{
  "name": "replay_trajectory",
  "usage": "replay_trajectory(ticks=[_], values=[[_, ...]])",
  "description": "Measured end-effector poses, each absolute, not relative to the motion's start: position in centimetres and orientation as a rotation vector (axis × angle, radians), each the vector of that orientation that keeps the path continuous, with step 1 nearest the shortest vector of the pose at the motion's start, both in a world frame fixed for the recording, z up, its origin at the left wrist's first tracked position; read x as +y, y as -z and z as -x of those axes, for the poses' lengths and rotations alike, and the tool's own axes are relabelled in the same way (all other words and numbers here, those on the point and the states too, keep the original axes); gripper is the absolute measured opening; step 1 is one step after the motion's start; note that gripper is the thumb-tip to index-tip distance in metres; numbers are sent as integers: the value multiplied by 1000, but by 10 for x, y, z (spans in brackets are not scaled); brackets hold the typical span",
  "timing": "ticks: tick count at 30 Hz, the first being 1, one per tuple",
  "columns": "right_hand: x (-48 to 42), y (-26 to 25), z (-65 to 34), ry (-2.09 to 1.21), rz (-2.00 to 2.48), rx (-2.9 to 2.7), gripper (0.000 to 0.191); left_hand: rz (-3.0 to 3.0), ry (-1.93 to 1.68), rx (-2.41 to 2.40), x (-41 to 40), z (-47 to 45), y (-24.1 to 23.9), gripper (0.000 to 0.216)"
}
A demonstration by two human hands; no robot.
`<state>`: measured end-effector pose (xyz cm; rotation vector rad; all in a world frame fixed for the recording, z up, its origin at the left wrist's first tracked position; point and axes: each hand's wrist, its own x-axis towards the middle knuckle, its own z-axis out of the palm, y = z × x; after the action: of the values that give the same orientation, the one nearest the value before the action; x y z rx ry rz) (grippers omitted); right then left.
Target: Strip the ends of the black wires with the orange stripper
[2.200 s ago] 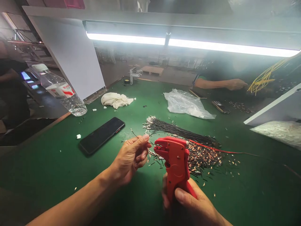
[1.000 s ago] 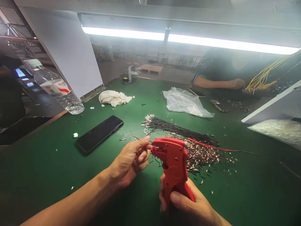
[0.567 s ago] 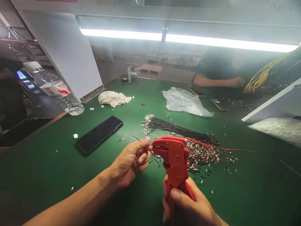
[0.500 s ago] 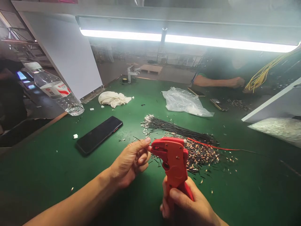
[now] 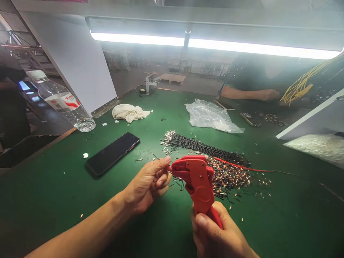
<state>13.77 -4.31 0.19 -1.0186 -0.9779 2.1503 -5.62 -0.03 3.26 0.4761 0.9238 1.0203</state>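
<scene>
My left hand (image 5: 152, 181) pinches a thin dark wire (image 5: 155, 156) between thumb and forefinger; its tail sticks out behind the fingertips. Those fingertips are right at the nose of a red wire stripper (image 5: 200, 182), where the wire's other end is hidden. My right hand (image 5: 215, 229) is wrapped around the stripper's handle and holds it upright, jaws pointing left. Behind the tool lies a bundle of black wires (image 5: 204, 146) with metal terminals at its left end. A heap of short black wire pieces (image 5: 231, 177) with bare copper ends lies beside it.
A phone (image 5: 113, 154) lies to the left on the green table (image 5: 80, 193). Farther back are a white cloth (image 5: 130, 113), a plastic bottle (image 5: 63, 102) and a clear plastic bag (image 5: 211, 115). A red tie (image 5: 242, 166) crosses the wires. Another person's arm (image 5: 247, 94) rests across the table.
The stripper's head has shifted slightly left and the tool leans a little more. My right fingers have drawn in around the handle. My left hand has moved slightly left with the wire.
</scene>
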Motion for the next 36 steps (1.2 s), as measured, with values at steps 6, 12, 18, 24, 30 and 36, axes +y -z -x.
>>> replay_trajectory(ticks=[6, 12, 18, 24, 30, 36], values=[[-41, -7, -138, -2111, 1084, -959, 55, -508, -1021, 911, 1, 55, -31, 28], [-34, -1, -141, -2195, 866, -1037, 49, -531, -1117, 934, 2, 53, -29, 30], [-32, 0, -143, -2198, 784, -988, 52, -558, -1239, 998, 3, 58, -30, 36], [-13, -15, -161, -1628, 1241, -1524, 42, -753, -1512, 1193, 5, 64, -34, 34], [-7, -13, -169, -637, 1418, -2309, 26, -903, -1627, 1240, 4, 64, -33, 34], [-26, 0, -147, -339, 1235, -2665, 35, -1064, -1421, 1244, -1, 56, -26, 32]])
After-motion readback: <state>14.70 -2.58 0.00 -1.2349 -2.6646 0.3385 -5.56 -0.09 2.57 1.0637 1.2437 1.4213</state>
